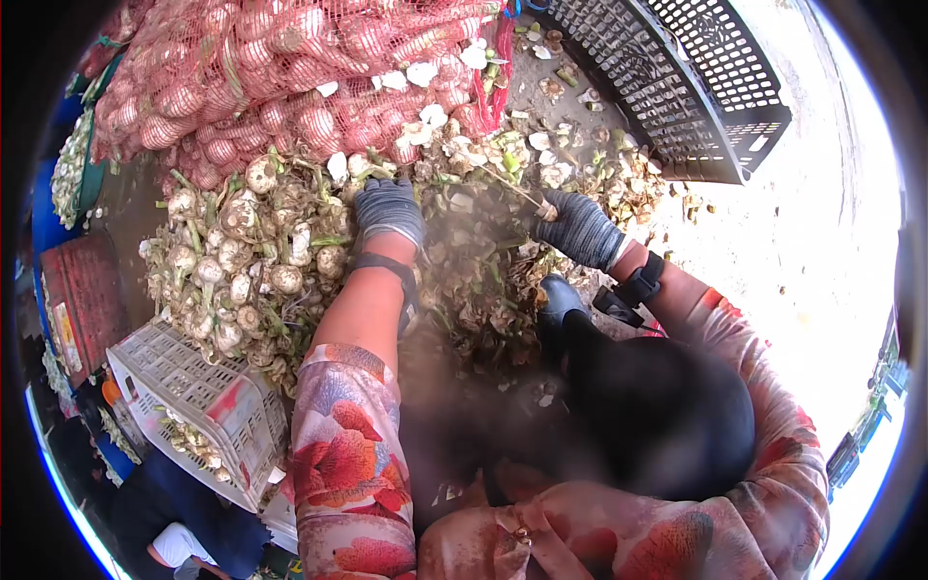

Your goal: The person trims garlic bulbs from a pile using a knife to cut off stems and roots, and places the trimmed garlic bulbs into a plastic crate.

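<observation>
My left hand [390,210], in a grey knit glove, is at the right edge of a heap of garlic bulbs [232,256]. Its fingers are curled down at the garlic, and what they hold is hidden. My right hand [580,230], also gloved, is closed around the wooden-looking end of a thin tool [547,210]. The tool's slim shaft points up and left over the loose peelings [464,208]. Between and below my hands lie more trimmings, partly blurred.
Red mesh sacks of garlic [290,68] are stacked behind the heap. Black crates [677,87] stand at the upper right. A white crate [198,401] is at the lower left, near another person [184,522]. My boot [559,298] is below my right hand.
</observation>
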